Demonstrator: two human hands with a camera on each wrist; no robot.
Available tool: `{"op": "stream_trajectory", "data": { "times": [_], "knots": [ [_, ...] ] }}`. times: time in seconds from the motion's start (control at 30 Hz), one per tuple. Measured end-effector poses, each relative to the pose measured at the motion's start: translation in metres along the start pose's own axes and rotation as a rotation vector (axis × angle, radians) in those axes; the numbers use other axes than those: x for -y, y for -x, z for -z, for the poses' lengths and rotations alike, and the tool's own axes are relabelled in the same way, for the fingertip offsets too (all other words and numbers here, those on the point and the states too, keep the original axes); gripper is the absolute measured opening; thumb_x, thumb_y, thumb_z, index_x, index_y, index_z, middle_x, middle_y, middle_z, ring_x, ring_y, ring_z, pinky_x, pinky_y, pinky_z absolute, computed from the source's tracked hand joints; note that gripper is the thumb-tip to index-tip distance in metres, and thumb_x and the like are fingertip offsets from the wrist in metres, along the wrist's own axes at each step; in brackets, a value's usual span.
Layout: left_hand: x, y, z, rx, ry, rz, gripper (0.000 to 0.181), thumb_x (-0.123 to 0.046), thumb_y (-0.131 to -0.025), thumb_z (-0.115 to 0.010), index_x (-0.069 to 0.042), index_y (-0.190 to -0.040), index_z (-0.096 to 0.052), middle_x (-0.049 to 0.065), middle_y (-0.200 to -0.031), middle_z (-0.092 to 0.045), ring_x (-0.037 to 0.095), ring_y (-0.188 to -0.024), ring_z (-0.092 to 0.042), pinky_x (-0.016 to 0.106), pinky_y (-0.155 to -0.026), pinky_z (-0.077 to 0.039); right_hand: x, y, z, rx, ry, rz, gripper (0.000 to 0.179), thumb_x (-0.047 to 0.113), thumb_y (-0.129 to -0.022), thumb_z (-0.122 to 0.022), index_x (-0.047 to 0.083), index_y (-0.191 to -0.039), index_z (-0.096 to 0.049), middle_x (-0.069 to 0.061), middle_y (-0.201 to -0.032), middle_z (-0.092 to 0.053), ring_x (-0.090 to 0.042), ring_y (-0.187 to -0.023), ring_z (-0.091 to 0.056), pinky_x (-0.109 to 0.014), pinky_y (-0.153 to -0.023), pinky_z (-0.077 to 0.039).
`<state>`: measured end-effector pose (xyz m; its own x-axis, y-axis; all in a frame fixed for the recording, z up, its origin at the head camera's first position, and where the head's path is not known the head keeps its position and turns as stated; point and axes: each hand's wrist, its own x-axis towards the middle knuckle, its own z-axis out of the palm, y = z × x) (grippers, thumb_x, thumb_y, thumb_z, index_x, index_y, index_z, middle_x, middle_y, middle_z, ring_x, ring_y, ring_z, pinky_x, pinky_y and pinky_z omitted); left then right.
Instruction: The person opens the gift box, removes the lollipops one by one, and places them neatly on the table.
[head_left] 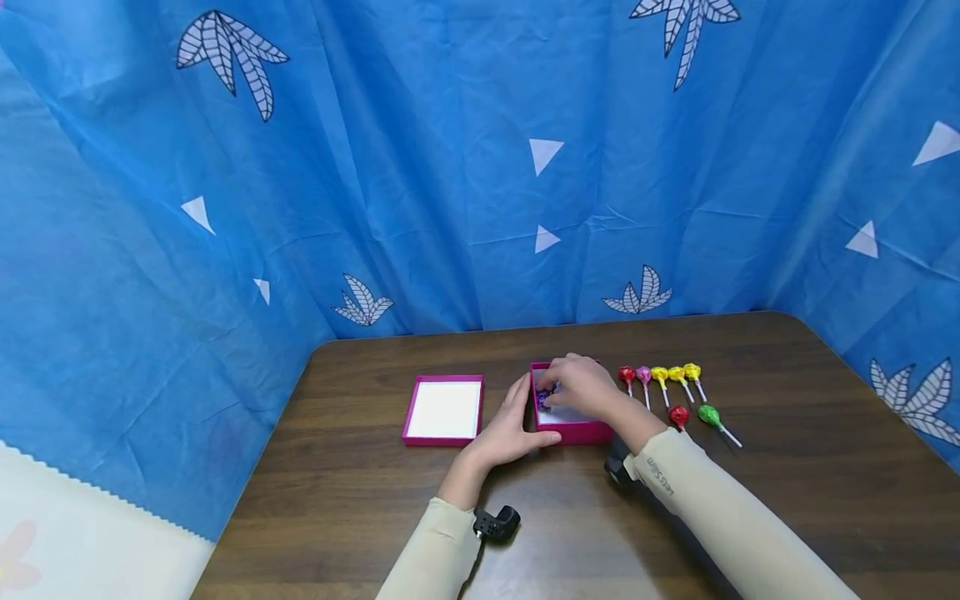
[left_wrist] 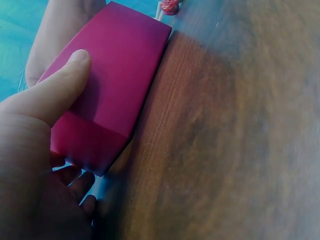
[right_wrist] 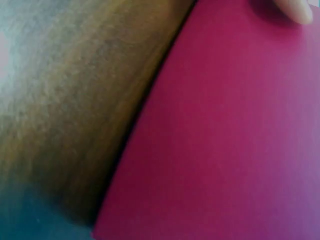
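Note:
A magenta box (head_left: pixel 576 432) stands on the table with its white inside facing up. My left hand (head_left: pixel 504 433) holds it at the left front corner, the thumb lying on the front wall and the fingers along the left side. My right hand (head_left: pixel 581 386) reaches down into the box, its fingertips pinching a purple-wrapped lollipop (head_left: pixel 543 400) near the left wall; the stick is hidden. In the left wrist view the left thumb (left_wrist: pixel 67 82) presses the magenta wall. The right wrist view is filled mostly by the box's front wall (right_wrist: pixel 215 130).
Left of the box lies a square magenta lid (head_left: pixel 443 409) with a white inside. To the right, red, pink and yellow lollipops (head_left: pixel 659 375) form a row, with a red lollipop (head_left: pixel 678 416) and a green lollipop (head_left: pixel 709 416) in front. A blue curtain (head_left: pixel 480 167) hangs behind the table.

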<state>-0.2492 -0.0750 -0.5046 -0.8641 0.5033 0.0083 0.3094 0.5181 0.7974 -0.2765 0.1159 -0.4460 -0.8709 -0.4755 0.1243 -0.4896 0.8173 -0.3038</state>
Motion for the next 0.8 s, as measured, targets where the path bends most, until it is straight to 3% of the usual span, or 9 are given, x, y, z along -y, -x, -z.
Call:
{"op": "stream_trajectory", "data": {
  "times": [0.27,0.8],
  "knots": [
    [-0.0001,-0.0006,-0.0004,-0.001,-0.011,-0.002,0.113,-0.058,-0.086,-0.070,-0.015,-0.162,0.002,0.003,-0.170,-0.002,0.026,-0.157,-0.012,0.053,-0.123,-0.025,0.0026,0.0007,-0.0026,0.005,0.086,0.014,0.028,0.031,-0.079,-0.085,0.026,-0.106,-0.079,0.002,-0.107,-0.072,-0.017,-0.098,-0.058,-0.039,-0.084,-0.053],
    [-0.0004,-0.0002,-0.0024,0.001,-0.014,0.022,0.114,-0.057,-0.086,-0.070,-0.015,-0.162,0.003,0.005,-0.170,-0.003,0.029,-0.157,-0.011,0.056,-0.122,-0.026,0.0022,0.0027,-0.0067,0.007,0.103,0.005,0.029,0.032,-0.079,-0.086,0.026,-0.106,-0.078,0.003,-0.106,-0.070,-0.018,-0.099,-0.060,-0.040,-0.089,-0.053]
  ]
}}
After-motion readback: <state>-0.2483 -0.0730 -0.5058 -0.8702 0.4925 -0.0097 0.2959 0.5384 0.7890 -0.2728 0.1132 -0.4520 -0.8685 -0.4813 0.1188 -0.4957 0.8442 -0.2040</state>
